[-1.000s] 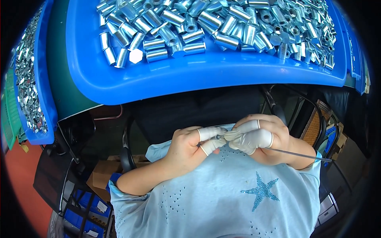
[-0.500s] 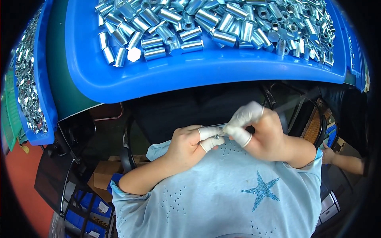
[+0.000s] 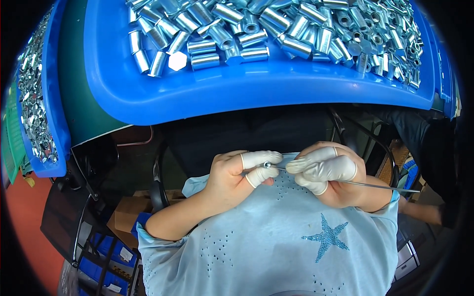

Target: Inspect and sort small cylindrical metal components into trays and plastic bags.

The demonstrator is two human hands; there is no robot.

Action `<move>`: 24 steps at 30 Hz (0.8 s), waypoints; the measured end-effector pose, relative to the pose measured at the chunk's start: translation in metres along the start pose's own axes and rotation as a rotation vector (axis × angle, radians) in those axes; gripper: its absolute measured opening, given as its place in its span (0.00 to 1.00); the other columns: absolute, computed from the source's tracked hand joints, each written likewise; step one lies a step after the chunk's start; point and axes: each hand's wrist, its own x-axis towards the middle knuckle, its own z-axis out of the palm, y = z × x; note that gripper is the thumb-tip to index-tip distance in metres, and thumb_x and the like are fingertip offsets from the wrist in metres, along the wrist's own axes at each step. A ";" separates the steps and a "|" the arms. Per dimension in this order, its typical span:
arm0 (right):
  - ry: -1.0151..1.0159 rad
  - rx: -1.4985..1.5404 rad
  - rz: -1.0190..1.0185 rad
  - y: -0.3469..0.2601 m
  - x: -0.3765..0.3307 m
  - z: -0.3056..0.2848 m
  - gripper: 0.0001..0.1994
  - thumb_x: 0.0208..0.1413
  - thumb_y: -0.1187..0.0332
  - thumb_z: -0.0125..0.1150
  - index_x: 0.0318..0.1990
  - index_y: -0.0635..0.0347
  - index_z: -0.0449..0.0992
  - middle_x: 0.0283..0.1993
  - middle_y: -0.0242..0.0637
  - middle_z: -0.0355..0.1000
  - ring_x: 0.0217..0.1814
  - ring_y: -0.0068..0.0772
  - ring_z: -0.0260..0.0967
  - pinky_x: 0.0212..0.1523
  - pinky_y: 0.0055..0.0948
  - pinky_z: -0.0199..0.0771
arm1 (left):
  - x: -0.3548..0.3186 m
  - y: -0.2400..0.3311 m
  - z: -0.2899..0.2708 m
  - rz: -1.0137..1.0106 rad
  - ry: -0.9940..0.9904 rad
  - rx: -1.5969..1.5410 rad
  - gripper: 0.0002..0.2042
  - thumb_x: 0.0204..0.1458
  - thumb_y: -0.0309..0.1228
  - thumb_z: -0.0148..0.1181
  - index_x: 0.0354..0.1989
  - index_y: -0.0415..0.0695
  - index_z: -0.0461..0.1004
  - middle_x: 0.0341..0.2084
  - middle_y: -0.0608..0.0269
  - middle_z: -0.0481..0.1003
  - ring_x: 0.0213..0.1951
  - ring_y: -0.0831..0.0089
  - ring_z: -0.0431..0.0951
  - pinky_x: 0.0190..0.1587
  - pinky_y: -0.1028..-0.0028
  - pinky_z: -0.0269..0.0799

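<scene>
My left hand [image 3: 232, 172], in white finger cots, pinches a small silvery metal sleeve [image 3: 267, 165] between thumb and forefinger. Only its round, hollow end shows; the fingers cover the rest. Close on its right, my right hand [image 3: 331, 172], also in white finger cots, grips a thin metal rod [image 3: 382, 186]. One length of the rod sticks out past the right wrist, and its other end points at my left fingertips. Whether that end touches the sleeve is hard to see. Both hands are held in front of my light blue shirt [image 3: 266, 237].
A blue tray [image 3: 173, 106] heaped with shiny metal sleeves [image 3: 205, 60] lies beyond my hands on a green table [image 3: 81, 106]. At the left stands another blue bin [image 3: 57, 118] of small metal parts. Another person's forearm [image 3: 422, 212] shows at the right, near a dark chair.
My right hand has drawn slightly away to the right and turned, and the rod, blurred before, now shows sharply and lies nearly level. My left hand keeps its pinch.
</scene>
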 end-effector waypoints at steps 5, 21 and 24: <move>0.025 -0.010 0.016 0.004 -0.001 0.006 0.11 0.44 0.78 0.65 0.34 0.62 0.69 0.34 0.45 0.74 0.33 0.37 0.75 0.30 0.29 0.77 | 0.002 0.006 -0.001 0.011 -0.051 0.049 0.09 0.49 0.23 0.58 0.39 0.35 0.74 0.29 0.56 0.77 0.27 0.72 0.80 0.31 0.79 0.76; -0.043 -0.107 -0.030 0.001 0.006 0.005 0.10 0.42 0.76 0.67 0.29 0.64 0.69 0.30 0.45 0.73 0.29 0.39 0.74 0.27 0.28 0.76 | 0.000 0.003 0.000 0.032 -0.042 0.115 0.08 0.49 0.24 0.58 0.38 0.37 0.74 0.27 0.57 0.77 0.26 0.72 0.80 0.27 0.79 0.74; -0.034 -0.111 -0.039 0.001 0.006 0.004 0.10 0.42 0.77 0.66 0.29 0.65 0.69 0.30 0.45 0.73 0.29 0.39 0.74 0.27 0.28 0.76 | 0.001 0.005 0.000 0.033 -0.052 0.115 0.09 0.49 0.24 0.58 0.38 0.37 0.74 0.27 0.57 0.77 0.26 0.72 0.80 0.27 0.79 0.74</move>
